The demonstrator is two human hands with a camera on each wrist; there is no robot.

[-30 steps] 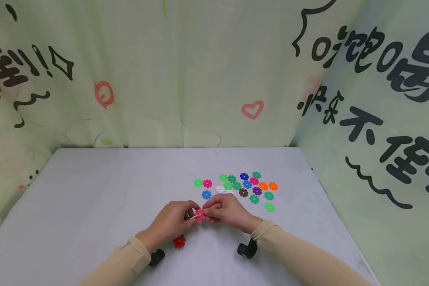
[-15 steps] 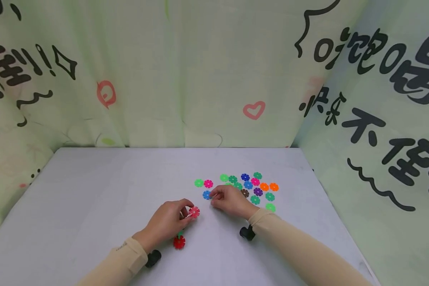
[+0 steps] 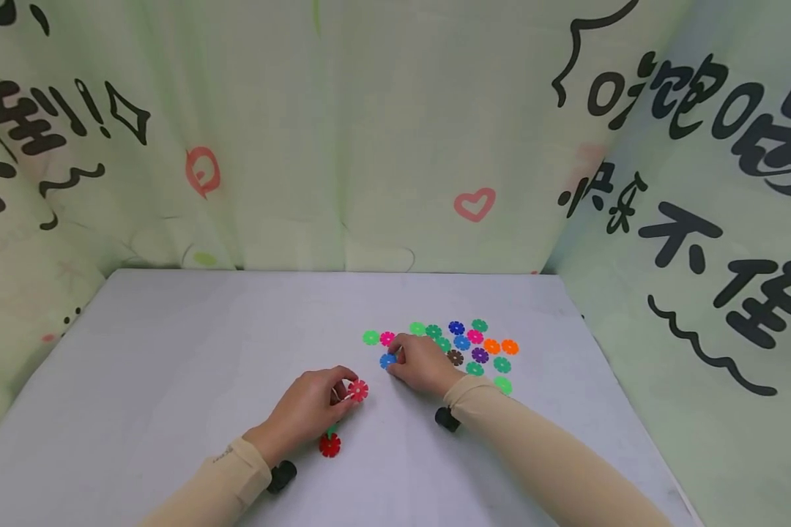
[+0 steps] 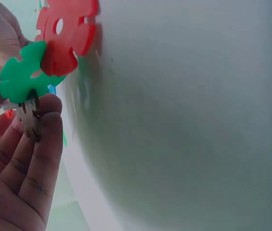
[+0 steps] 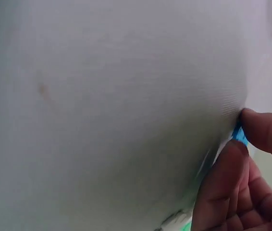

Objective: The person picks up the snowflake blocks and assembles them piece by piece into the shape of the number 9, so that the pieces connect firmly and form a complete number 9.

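Observation:
My left hand point(image 3: 305, 411) pinches a joined group of notched plastic snowflake discs. At its upper end a pinkish-red disc point(image 3: 358, 390) shows beyond the fingertips. Lower down hang a green disc point(image 4: 23, 74) and a red disc point(image 4: 71, 31), slotted together in the left wrist view. A whitish disc point(image 4: 30, 120) is seen edge-on by the fingers, partly hidden. My right hand point(image 3: 425, 366) is at the loose discs, with a blue disc point(image 5: 239, 134) between thumb and forefinger in the right wrist view. It covers some discs in the head view.
Several loose discs lie on the white table point(image 3: 191, 351) around and beyond my right hand, among them a light green disc point(image 3: 371, 337), a brown disc point(image 3: 455, 357) and an orange disc point(image 3: 510, 347). A printed curtain point(image 3: 395, 146) stands behind the table.
My right hand has left the joined discs, moved away up and right to the loose ones, and now pinches the blue disc. My left hand has shifted slightly left, still holding its group.

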